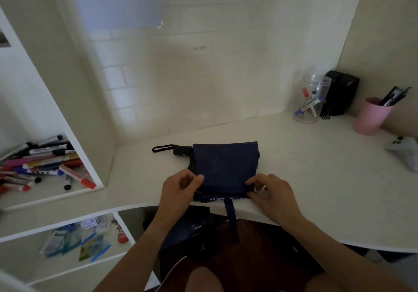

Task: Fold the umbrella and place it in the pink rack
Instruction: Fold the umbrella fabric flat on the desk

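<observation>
White desk (294,156) holds the umbrella (224,165), long axis left-right, handle left; left hand (178,189) and right hand (269,192) pinch its near fabric corners, equally close.

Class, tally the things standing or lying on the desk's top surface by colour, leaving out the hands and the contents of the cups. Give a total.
Navy: 1, umbrella
Clear: 1, plastic jar
Black: 1, box-like object
Pink: 1, cup
White: 1, controller
Total: 5
</observation>
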The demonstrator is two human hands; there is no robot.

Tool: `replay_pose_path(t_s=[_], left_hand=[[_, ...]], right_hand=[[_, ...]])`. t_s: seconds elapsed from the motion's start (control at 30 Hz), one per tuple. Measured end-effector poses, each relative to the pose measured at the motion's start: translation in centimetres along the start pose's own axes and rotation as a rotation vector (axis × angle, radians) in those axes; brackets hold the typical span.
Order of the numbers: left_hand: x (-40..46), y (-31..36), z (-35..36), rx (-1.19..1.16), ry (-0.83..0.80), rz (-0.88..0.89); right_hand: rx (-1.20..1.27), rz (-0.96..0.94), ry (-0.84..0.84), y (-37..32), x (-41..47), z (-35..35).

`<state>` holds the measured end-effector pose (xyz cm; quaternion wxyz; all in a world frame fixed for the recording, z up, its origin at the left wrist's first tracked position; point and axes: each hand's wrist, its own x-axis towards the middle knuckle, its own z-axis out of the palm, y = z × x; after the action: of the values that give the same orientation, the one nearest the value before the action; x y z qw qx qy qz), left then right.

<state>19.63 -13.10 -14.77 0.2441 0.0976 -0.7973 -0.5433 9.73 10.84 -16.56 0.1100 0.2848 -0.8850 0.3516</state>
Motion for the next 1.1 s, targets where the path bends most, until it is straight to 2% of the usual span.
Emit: replay_pose_path(t_s=[0.13, 0.27, 0.4, 0.57, 0.77, 0.83, 0.93, 0.97, 1.1], left_hand=[[-0.4, -0.8, 0.8, 0.186, 0.046, 0.05], [-0.3, -1.4, 0.7, 0.333, -0.024, 0.208], [-0.3, -2.1, 0.5, 0.444, -0.033, 0.271], [-0.6, -2.6, 0.5, 0.535, -0.045, 0.294], [-1.1, -3.1, 0.8, 0.597, -0.077, 0.348], [-1.2, -3.2, 0.9, 0.642, -0.078, 0.384], [-1.2, -3.2, 1.0, 0.678, -0.077, 0.403], [-1.3, -3.2, 1.1, 0.691, -0.078, 0.415], [-1.1, -3.3, 1.0, 0.705, -0.093, 0.426]], right_hand=[[-0.068, -0.059, 0.049, -0.2, -0.3, 0.0], [-0.196, -0.231, 0.145, 0.0, -0.4, 0.1], [-0.286, -0.341, 0.189, 0.6, -0.5, 0.4], [-0.362, -0.441, 0.159, 0.8, -0.1, 0.2], [-0.44, -0.531, 0.027, 1.2, 0.8, -0.8], [-0.452, -0.525, -0.045, 1.0, 1.2, -1.2], [-0.411, -0.406, -0.153, 0.1, 1.3, -2.5], [-0.369, -0.363, -0.147, -0.8, 1.3, -3.0], [-0.186, -0.32, 0.057, -5.0, 3.2, -1.6]])
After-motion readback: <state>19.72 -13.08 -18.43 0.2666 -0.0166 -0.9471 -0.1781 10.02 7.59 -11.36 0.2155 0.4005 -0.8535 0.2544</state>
